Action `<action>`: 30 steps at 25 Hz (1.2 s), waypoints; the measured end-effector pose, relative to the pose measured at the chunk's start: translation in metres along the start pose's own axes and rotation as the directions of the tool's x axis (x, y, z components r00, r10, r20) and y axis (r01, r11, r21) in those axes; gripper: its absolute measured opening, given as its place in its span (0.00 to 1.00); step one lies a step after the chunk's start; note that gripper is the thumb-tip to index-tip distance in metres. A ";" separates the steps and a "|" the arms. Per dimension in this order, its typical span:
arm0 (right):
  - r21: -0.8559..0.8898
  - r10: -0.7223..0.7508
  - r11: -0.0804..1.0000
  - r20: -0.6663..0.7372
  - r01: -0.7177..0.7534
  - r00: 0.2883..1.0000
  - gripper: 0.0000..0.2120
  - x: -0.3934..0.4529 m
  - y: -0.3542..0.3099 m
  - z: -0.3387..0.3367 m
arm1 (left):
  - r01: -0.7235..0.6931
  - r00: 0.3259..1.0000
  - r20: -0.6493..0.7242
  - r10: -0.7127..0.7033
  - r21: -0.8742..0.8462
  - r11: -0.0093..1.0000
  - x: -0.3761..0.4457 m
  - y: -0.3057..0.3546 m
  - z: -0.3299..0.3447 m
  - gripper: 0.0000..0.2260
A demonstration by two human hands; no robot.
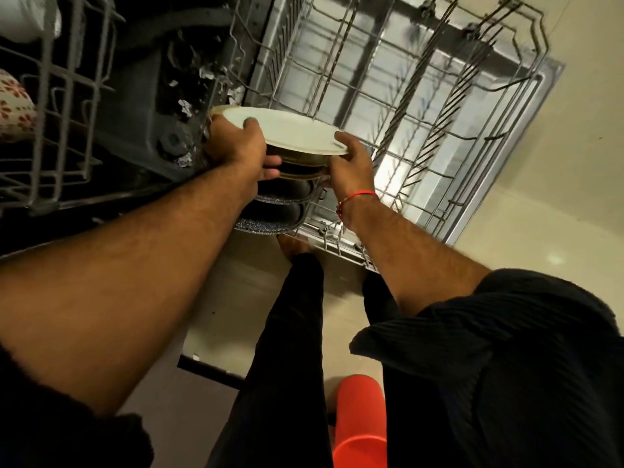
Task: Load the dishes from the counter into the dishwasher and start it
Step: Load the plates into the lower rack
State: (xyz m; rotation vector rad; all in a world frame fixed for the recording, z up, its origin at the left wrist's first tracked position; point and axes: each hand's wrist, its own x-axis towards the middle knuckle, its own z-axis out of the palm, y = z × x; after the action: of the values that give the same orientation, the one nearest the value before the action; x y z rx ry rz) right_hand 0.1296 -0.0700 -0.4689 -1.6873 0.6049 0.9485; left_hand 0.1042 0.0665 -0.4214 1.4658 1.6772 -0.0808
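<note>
Stack of dishes: held in the air at the picture's centre, over the near corner of the lower rack; a white plate lies flat on top, with dark speckled plates under it, the lowest toward 6 o'clock.
Left hand: grip closed on the stack's rim at the 9 o'clock side, thumb on the white plate's upper face, fingers curled beneath.
Right hand: grip closed on the rim at the 3 o'clock side, thumb on top of the white plate, fingers under the edge; a red thread circles the wrist.
Lower rack: grey wire, pulled out over the open door, filling the area from 12 to 3 o'clock; its tines stand bare where visible.
Upper rack: grey wire, at 9 to 11 o'clock; a red-patterned cup sits in it at the left edge.
Dishwasher tub: dark, between the two racks, at 11 o'clock.
Floor: pale, at 3 o'clock; an orange container stands at 6 o'clock beside the person's dark trouser legs.
</note>
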 end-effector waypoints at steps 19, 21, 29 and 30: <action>-0.567 -0.116 0.769 0.330 0.295 0.937 0.30 0.005 -0.008 0.006 | -0.173 0.979 -0.027 0.201 0.410 0.895 0.030 0.004 -0.005 0.21; -0.558 -0.141 0.772 0.317 0.305 0.938 0.30 0.004 -0.006 0.004 | -0.182 0.972 -0.044 0.230 0.474 0.861 0.023 0.005 -0.004 0.21; -0.616 -0.291 0.680 0.271 0.398 0.918 0.29 -0.009 -0.010 -0.015 | -0.313 0.924 -0.119 0.363 0.307 0.899 -0.013 -0.006 -0.014 0.19; -0.615 -0.318 0.667 0.275 0.420 0.907 0.28 -0.013 -0.011 -0.019 | -0.332 0.920 -0.115 0.374 0.279 0.901 -0.019 -0.009 -0.017 0.19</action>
State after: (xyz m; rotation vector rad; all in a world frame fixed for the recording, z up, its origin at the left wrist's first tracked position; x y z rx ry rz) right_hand 0.1363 -0.0850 -0.4499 -2.2299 -0.2390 1.0332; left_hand 0.0855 0.0584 -0.4031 2.0026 1.5409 0.0293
